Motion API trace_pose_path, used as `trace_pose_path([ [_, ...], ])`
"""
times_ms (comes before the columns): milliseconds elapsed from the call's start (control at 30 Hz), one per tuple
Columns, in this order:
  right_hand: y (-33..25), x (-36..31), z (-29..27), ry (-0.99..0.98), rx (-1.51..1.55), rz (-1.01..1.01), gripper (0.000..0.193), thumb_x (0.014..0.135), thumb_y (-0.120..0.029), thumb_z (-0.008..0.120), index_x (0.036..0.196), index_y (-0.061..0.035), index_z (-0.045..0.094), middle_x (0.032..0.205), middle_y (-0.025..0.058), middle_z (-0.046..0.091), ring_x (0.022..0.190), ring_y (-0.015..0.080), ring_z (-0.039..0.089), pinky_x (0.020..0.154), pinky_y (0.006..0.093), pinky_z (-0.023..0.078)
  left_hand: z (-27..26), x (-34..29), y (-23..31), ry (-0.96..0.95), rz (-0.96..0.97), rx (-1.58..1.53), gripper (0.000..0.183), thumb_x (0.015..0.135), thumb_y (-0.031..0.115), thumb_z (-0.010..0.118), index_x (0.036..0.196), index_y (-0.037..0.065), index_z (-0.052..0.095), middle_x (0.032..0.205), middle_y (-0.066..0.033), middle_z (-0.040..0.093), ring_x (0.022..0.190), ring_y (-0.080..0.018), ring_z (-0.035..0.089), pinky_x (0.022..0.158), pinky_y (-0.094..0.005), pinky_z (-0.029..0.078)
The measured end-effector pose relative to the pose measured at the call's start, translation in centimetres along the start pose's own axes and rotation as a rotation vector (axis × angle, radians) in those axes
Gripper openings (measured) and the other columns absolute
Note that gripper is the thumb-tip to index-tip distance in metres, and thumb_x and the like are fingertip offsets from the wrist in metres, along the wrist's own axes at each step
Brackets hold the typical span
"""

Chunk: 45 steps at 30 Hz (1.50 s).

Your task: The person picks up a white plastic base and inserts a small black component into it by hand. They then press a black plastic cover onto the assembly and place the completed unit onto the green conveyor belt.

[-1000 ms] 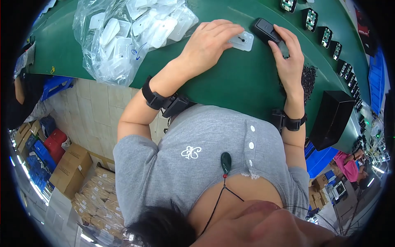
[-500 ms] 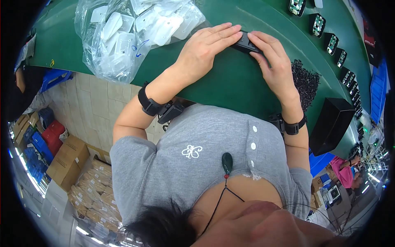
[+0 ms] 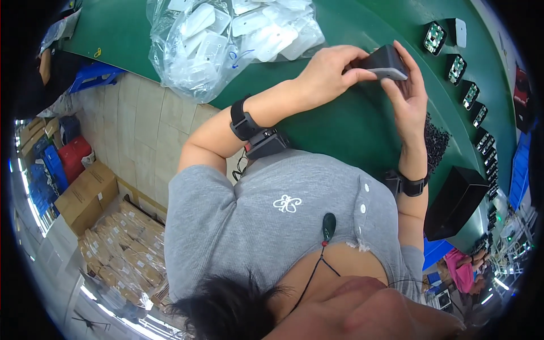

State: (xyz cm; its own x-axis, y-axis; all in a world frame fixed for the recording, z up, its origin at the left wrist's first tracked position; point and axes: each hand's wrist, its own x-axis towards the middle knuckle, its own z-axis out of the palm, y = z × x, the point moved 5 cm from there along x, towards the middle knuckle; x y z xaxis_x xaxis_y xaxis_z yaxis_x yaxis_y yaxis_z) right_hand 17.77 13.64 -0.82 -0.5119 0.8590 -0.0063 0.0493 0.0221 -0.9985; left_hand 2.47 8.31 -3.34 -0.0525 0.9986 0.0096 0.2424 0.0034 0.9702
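Note:
Both hands hold a small black plastic housing [image 3: 386, 58] over the green table, tilted so that a pale grey plate [image 3: 391, 74] shows along its near side. My left hand [image 3: 331, 76] pinches its left end between thumb and fingers. Around the right end my right hand [image 3: 409, 96] is closed, fingers behind and thumb near the plate. To the left of the hands lies a clear plastic bag [image 3: 195, 85] full of white plates [image 3: 272, 42]. Beyond my right wrist is a heap of tiny black parts [image 3: 436, 146], too small to name.
Along the table's right side runs a row of open black housings with green circuit boards [image 3: 435, 39], and beside it stands a pale-faced housing [image 3: 460, 33]. A tall black box [image 3: 456, 201] stands by my right forearm. Cartons [image 3: 88, 190] are on the floor at left.
The housing has been raised off the table and tilted, so its pale plate now shows. My left hand's fingers, earlier laid flat over it, now pinch its end. The whole view has shifted slightly.

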Motion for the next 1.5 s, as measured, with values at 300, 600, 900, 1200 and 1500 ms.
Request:
trace_pose_path([
  [300,-0.5,12.1,-1.8,-0.004,-0.427,-0.103,0.033,0.082,-0.007,0.068,0.114,-0.0011,0.058,0.095,0.0082,0.064,0.085,0.0151,0.061,0.075,0.0284,0.050,-14.1,-4.8,3.2,0.884,0.302,0.420,0.022,0.090,0.009,0.063,0.110,0.001,0.061,0.083,-0.0075,0.061,0.073,-0.0177,0.059,0.068,-0.0284,0.048],
  [600,1.3,19.2,-1.3,-0.250,-0.843,0.019,0.028,0.081,-0.015,0.070,0.104,0.0014,0.065,0.092,0.0136,0.069,0.085,0.0240,0.065,0.077,0.0333,0.051,-17.0,0.6,-0.9,0.388,0.008,1.050,0.022,0.085,0.005,0.057,0.105,-0.001,0.059,0.105,-0.0210,0.058,0.099,-0.0407,0.054,0.085,-0.0454,0.045],
  [900,-5.9,10.4,-6.8,0.194,-0.781,-0.186,0.026,0.082,-0.016,0.071,0.103,-0.0008,0.066,0.088,0.0094,0.067,0.075,0.0170,0.061,0.069,0.0288,0.048,-18.9,5.5,-5.5,0.016,-0.149,0.913,0.037,0.091,0.015,0.058,0.128,0.008,0.056,0.095,-0.0128,0.058,0.081,-0.0227,0.058,0.076,-0.0318,0.048],
  [1200,-1.2,-4.7,-10.2,0.242,-0.936,-0.111,0.010,0.085,-0.009,0.068,0.094,-0.0057,0.069,0.088,0.0017,0.064,0.073,0.0114,0.056,0.065,0.0236,0.043,-18.9,2.9,-3.1,0.046,-0.274,0.595,0.049,0.080,0.019,0.071,0.125,0.006,0.057,0.080,-0.0024,0.057,0.070,-0.0098,0.054,0.062,-0.0262,0.045],
  [1500,0.7,-6.9,-7.8,0.338,-1.150,-0.151,0.013,0.078,-0.010,0.074,0.085,-0.0050,0.065,0.084,0.0042,0.059,0.076,0.0202,0.056,0.068,0.0313,0.047,-14.0,-4.9,3.4,0.543,0.062,0.337,0.025,0.084,0.006,0.072,0.104,0.000,0.060,0.087,-0.0037,0.059,0.072,-0.0082,0.056,0.057,-0.0202,0.047],
])
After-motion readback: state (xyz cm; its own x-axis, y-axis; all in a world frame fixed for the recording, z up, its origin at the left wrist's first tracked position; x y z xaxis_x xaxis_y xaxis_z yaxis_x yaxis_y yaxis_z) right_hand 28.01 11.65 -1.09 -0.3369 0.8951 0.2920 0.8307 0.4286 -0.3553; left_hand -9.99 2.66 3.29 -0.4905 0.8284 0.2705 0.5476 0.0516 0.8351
